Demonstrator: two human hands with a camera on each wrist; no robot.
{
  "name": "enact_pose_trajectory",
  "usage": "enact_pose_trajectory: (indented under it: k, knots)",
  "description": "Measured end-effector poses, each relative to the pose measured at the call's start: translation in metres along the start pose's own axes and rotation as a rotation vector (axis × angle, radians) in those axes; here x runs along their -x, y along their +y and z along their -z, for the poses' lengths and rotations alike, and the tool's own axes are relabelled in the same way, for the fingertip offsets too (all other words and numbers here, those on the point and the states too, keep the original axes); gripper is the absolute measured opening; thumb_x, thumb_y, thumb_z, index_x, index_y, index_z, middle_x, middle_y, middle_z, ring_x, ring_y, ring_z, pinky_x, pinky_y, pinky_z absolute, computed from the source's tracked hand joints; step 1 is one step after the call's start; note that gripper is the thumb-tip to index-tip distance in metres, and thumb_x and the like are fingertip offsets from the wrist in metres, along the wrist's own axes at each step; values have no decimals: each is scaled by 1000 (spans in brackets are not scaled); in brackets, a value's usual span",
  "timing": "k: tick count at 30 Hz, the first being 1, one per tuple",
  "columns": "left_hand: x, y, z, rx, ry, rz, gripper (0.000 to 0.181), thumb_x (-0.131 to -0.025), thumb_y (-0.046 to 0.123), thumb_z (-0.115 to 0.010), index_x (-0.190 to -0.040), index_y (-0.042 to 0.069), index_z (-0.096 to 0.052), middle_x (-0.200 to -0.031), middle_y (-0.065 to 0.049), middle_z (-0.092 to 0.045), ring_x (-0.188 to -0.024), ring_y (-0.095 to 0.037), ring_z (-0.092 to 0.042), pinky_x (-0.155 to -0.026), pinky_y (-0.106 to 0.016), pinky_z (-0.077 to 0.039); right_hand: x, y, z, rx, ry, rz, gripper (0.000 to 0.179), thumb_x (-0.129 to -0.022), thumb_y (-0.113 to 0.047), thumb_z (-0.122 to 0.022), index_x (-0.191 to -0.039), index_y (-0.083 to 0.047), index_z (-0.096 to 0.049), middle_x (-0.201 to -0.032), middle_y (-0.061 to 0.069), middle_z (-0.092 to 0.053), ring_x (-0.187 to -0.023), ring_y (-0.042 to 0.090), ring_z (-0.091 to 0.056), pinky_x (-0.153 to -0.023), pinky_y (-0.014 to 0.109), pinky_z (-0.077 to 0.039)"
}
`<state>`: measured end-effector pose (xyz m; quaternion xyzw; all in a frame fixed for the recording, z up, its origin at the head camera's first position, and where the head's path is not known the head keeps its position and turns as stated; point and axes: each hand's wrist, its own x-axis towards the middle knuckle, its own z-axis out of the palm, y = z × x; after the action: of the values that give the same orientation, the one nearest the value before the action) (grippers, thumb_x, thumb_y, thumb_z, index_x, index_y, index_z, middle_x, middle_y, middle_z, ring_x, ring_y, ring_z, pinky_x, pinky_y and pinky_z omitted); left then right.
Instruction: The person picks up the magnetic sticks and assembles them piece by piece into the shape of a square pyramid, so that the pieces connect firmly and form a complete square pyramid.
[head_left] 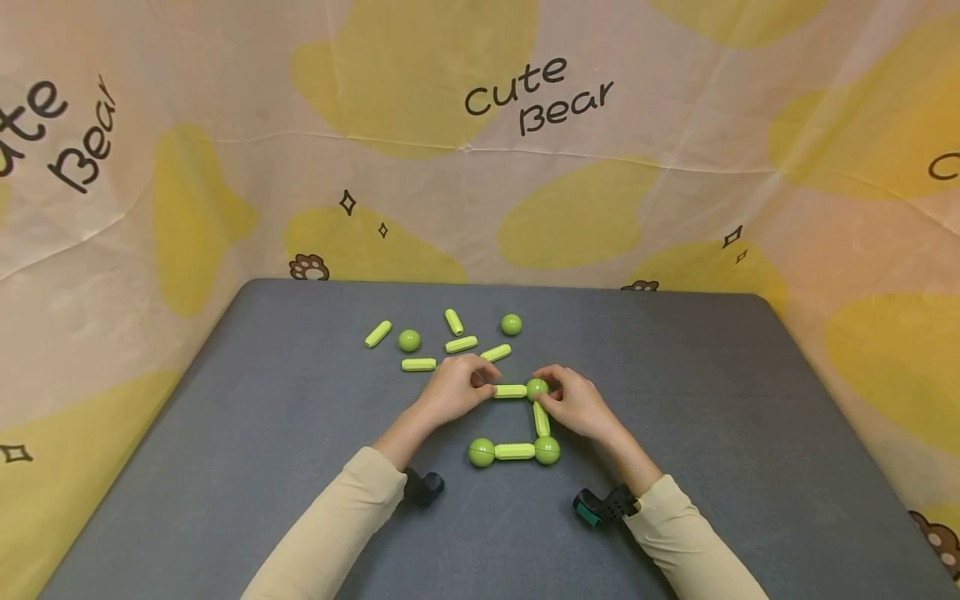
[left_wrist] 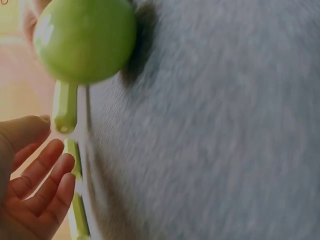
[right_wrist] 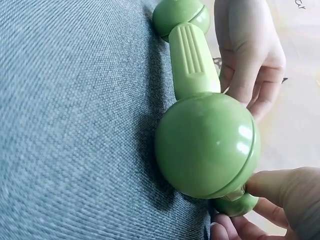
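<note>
In the head view my right hand (head_left: 577,403) pinches a green ball (head_left: 537,389) at the far right corner of a joined ball-and-stick piece. A ribbed light-green stick (head_left: 512,391) runs left from that ball; its left end lies at my left hand (head_left: 459,389). The left wrist view shows the left thumb (left_wrist: 27,131) and fingers apart, beside the stick's end (left_wrist: 65,117). Another stick (head_left: 542,419) links the held ball to a near right ball (head_left: 547,450). From there a stick (head_left: 515,452) joins a near left ball (head_left: 482,452).
Beyond the hands lie two loose balls (head_left: 409,340) (head_left: 512,324) and several loose sticks, among them one (head_left: 418,365) left of the left hand. All rest on a dark grey table (head_left: 300,400). A printed cloth (head_left: 420,192) stands behind the table's far edge.
</note>
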<state>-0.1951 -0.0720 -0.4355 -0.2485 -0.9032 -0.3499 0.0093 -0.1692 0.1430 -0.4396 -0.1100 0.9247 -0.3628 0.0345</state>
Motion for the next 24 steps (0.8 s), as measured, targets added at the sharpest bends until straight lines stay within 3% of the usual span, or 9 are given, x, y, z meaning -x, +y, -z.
enact_pose_trajectory:
  k: [6, 15, 20, 24]
  knots:
    - [0, -6, 20, 39, 42, 44, 16, -80, 11, -68, -95, 10, -69, -93, -1, -67, -80, -13, -65, -70, -27, -51, 1, 0, 0, -4, -1, 5, 30, -85, -12, -64, -114, -6, -60, -103, 9, -62, -75, 13, -58, -60, 26, -45]
    - [4, -26, 51, 1, 215, 119, 19, -80, 13, -70, -98, 7, -68, -96, -7, -65, -87, -23, -63, -74, -37, -51, 1, 1, 0, -11, 6, 18, 30, -85, -11, -64, -114, -6, -60, -103, 10, -62, -76, 13, -58, -59, 25, -45]
    - [4, -40, 61, 16, 318, 159, 22, -80, 13, -70, -101, 6, -68, -99, -11, -63, -92, -28, -60, -79, -40, -48, 1, 1, 0, -16, 11, 25, 29, -85, -11, -64, -114, -6, -60, -103, 9, -63, -76, 13, -58, -60, 25, -45]
    - [4, -50, 65, -9, 347, 201, 24, -80, 15, -70, -102, 7, -68, -103, -13, -62, -96, -28, -57, -83, -44, -44, 2, 2, 0, -18, 10, 25, 29, -85, -12, -64, -114, -6, -60, -103, 9, -63, -75, 13, -58, -60, 25, -45]
